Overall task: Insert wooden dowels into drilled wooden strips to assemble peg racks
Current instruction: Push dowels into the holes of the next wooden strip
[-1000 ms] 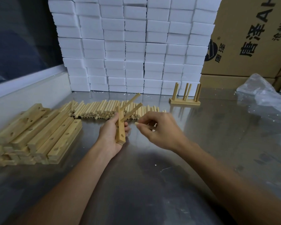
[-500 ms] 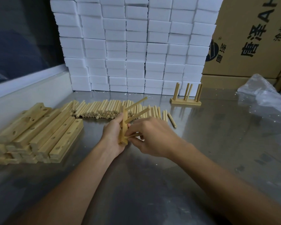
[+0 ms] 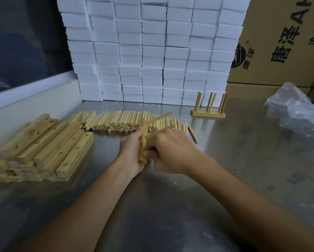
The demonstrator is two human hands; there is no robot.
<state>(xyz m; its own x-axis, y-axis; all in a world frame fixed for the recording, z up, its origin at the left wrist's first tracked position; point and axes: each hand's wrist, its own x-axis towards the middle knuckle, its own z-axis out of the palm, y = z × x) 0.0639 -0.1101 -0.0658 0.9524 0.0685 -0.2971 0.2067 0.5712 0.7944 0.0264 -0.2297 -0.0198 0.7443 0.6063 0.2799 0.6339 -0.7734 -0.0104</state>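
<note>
The left hand [image 3: 132, 151] grasps a drilled wooden strip [image 3: 142, 142] held on end, nearly upright, above the middle of the metal surface [image 3: 225, 170]; its fingers wrap the strip's back face. Two dowels [image 3: 159, 117] already seated in the strip's upper holes slant up and to the right. The right hand [image 3: 170, 151] is clenched against the strip's lower front face, touching the left hand's fingers; whether it grasps a dowel there cannot be told, since the fist hides that spot.

Behind the hands, toward the surface's back edge, a row of loose dowels [image 3: 116, 120] lies side by side, with one stray dowel [image 3: 192, 134] just to its right. Along the left edge a stack of drilled strips [image 3: 49, 146] lies flat, several layers deep. A finished peg rack [image 3: 208, 108] stands upright near the back edge, right of centre, well apart from the hands. White foam blocks [image 3: 152, 51] are stacked against the back, cardboard boxes [image 3: 279, 42] fill the back right corner, and crumpled clear plastic [image 3: 297, 106] lies at the right edge. The near half of the surface and the stretch right of the hands lie bare.
</note>
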